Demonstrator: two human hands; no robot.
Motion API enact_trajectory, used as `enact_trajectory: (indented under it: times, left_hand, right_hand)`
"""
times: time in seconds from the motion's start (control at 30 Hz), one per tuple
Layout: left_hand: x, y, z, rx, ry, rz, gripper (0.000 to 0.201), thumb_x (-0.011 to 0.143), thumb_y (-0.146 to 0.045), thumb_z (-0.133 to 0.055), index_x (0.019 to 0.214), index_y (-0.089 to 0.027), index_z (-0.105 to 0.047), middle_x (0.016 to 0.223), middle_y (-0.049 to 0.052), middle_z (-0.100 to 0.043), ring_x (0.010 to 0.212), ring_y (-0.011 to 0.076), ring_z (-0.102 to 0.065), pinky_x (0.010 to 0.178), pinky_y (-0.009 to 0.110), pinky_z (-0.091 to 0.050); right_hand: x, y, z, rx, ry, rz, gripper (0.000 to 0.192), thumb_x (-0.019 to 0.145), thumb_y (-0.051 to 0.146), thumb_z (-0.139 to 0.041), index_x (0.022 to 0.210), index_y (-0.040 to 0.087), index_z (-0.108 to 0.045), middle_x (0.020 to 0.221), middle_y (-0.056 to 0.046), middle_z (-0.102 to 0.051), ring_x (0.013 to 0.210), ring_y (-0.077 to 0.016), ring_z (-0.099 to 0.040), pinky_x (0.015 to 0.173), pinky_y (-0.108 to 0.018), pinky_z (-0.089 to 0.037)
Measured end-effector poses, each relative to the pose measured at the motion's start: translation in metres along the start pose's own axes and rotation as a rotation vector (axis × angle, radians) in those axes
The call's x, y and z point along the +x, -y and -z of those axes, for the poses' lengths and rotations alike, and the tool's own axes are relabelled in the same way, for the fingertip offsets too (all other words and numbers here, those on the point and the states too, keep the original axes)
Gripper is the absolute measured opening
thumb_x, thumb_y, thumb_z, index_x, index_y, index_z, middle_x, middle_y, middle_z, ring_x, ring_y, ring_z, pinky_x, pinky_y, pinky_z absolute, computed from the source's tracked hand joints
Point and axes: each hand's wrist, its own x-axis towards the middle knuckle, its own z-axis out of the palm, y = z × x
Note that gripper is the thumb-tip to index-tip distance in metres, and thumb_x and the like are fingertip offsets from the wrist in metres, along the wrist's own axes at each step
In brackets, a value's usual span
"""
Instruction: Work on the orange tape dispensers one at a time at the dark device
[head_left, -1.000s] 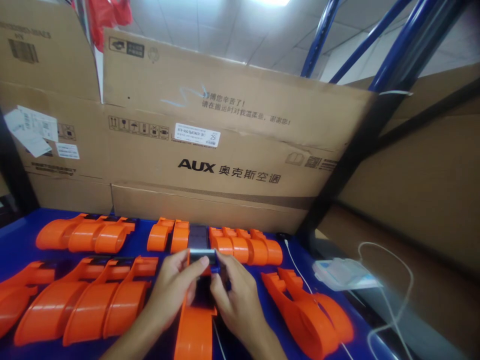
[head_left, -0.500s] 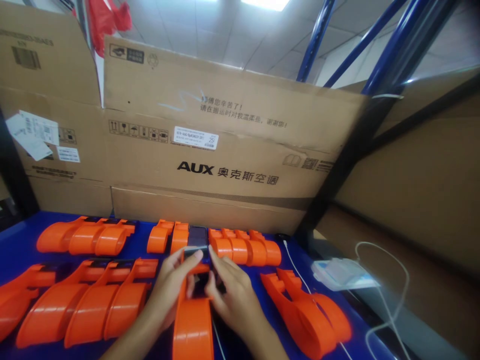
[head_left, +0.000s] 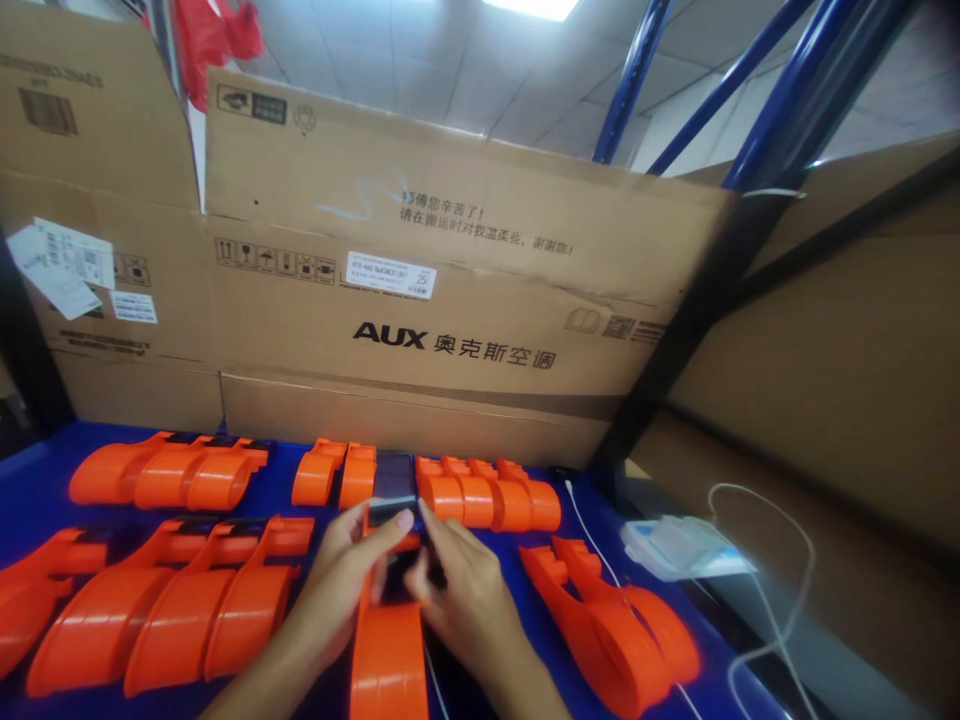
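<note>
An orange plastic holder (head_left: pixel 388 655) with a wide curved band sits between my hands at the lower middle. A black block (head_left: pixel 391 508) is at its upper end. My left hand (head_left: pixel 346 565) is closed on the holder from the left, its thumb lying across the black block. My right hand (head_left: pixel 466 580) is closed at the right side, its index fingertip against the block's right edge and its thumb bent in beneath. What lies between the right thumb and fingers is partly hidden. Just behind stands a dark flat box-like piece (head_left: pixel 394 474).
Orange holders of the same kind (head_left: pixel 247 620) stand in rows at left, more (head_left: pixel 480 500) behind, and two (head_left: pixel 622 640) at right on the blue surface (head_left: pixel 491 690). White cables (head_left: pixel 780 640) run beside a pale plastic case (head_left: pixel 682 550). A cardboard wall (head_left: pixel 465 310) closes the back.
The right thumb and fingers have shifted slightly at the holder's side, and the left thumb has moved a little on the black block. The holder remains in nearly the same place.
</note>
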Motion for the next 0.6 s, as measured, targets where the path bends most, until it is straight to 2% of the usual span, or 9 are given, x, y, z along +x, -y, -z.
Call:
enact_trajectory:
  times: [0.17,0.33,0.4,0.5,0.6]
  left_hand:
    - [0.002,0.002,0.003,0.136,0.007,-0.087,0.035,0.081,-0.052,-0.073,0.085,-0.018,-0.065,0.041,-0.009,-0.042,0.034,0.0057,-0.031,0.036,0.018,-0.024]
    - [-0.002,-0.002,0.003,0.166,0.062,-0.125,0.035,0.085,-0.053,-0.068,0.081,-0.018,-0.065,0.039,-0.009,-0.042,0.031,0.0061,-0.032,0.035,0.018,-0.023]
    - [-0.003,-0.007,0.005,0.13,0.082,-0.11,0.035,0.087,-0.052,-0.066,0.078,-0.018,-0.065,0.039,-0.007,-0.047,0.03,0.0062,-0.032,0.034,0.019,-0.024]
    - [-0.001,-0.012,0.01,0.084,0.064,-0.081,0.034,0.089,-0.05,-0.063,0.081,-0.017,-0.065,0.042,-0.004,-0.055,0.029,0.0061,-0.032,0.034,0.02,-0.027]
    - [0.003,-0.011,0.014,0.058,0.009,-0.066,0.034,0.087,-0.05,-0.066,0.08,-0.017,-0.065,0.036,-0.006,-0.047,0.03,0.0075,-0.035,0.036,0.02,-0.029]
  right_hand:
    - [0.008,0.0,0.013,0.104,-0.008,-0.057,0.037,0.093,0.02,-0.059,0.13,0.017,-0.061,0.081,-0.006,-0.068,0.067,-0.019,-0.063,0.063,-0.032,-0.057]
    - [0.011,0.008,0.022,0.178,0.006,-0.161,0.025,0.093,0.021,-0.054,0.114,0.017,-0.066,0.076,-0.004,-0.067,0.064,-0.018,-0.062,0.06,-0.028,-0.052]
    - [0.012,0.006,0.026,0.236,-0.036,-0.242,0.022,0.097,0.023,-0.047,0.106,0.018,-0.067,0.075,-0.004,-0.068,0.061,-0.0169,-0.062,0.059,-0.027,-0.05]
    - [0.013,-0.005,0.032,0.248,-0.181,-0.4,0.026,0.101,0.027,-0.041,0.096,0.019,-0.065,0.068,-0.001,-0.065,0.054,-0.0156,-0.058,0.054,-0.026,-0.046]
    - [0.016,-0.017,0.036,0.12,-0.218,-0.478,0.022,0.098,0.03,-0.046,0.089,0.02,-0.064,0.069,-0.001,-0.063,0.058,-0.0172,-0.056,0.056,-0.027,-0.044]
